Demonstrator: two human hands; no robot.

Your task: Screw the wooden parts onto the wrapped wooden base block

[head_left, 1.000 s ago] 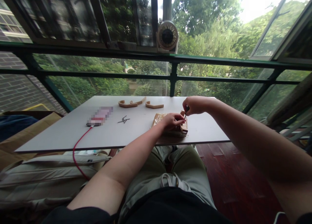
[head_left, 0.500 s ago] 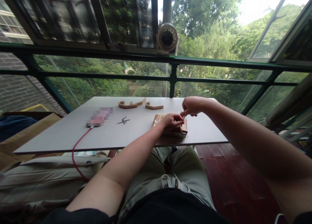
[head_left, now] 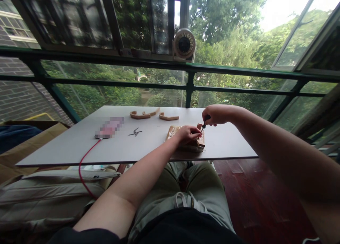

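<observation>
My right hand (head_left: 215, 113), closed round the dark handle of a screwdriver (head_left: 204, 125), is raised over a wooden block (head_left: 173, 130). The screwdriver's shaft slants down and left to a wooden piece (head_left: 201, 142) lying across the block's right end. My left hand (head_left: 187, 133) rests over the block, with thumb and fingers pinched together beside the screwdriver's tip. Whatever is between those fingertips is too small to make out. The block's top has a rough, pale, flaky surface, partly hidden by my left hand.
Several dark screws (head_left: 135, 132) lie in a small heap on the white table (head_left: 79, 145). Behind them are curved wooden hooks (head_left: 140, 116). A phone (head_left: 108, 129) at left has a red cable (head_left: 83, 157) running over the table's edge. A small fan (head_left: 184, 44) stands on the window rail.
My right hand has lifted slightly and shifted right, and more of the screwdriver shows below it. My left hand stays pinched at the block. The whole view has shifted a little.
</observation>
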